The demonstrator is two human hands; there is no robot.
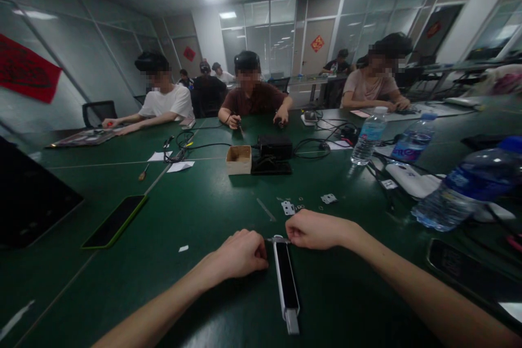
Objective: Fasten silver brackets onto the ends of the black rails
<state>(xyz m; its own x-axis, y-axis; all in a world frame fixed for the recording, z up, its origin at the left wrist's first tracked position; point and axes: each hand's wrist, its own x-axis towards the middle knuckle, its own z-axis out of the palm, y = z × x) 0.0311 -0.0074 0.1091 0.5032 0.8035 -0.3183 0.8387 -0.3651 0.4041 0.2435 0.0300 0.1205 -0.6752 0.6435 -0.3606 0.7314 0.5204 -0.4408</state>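
A long white device with a black face (287, 277) lies lengthwise on the green table (196, 304), its narrow white end toward me. My left hand (243, 253) is at the left of its far end, fingers curled and closed. At the right of that same end, my right hand (312, 229) has its fingers pinched together. A thin piece seems to run between both hands across the device's top, too small to make out. Just beyond my right hand lie a white metal plate (287, 207), a second plate (328, 198) and several tiny parts.
A small open box (238, 160) stands beside a black box (275, 147). A green-edged phone (116, 222) and a brush (143, 173) lie left. Water bottles (465, 190), cables and another phone (468, 272) are on the right. Across the table sit several people.
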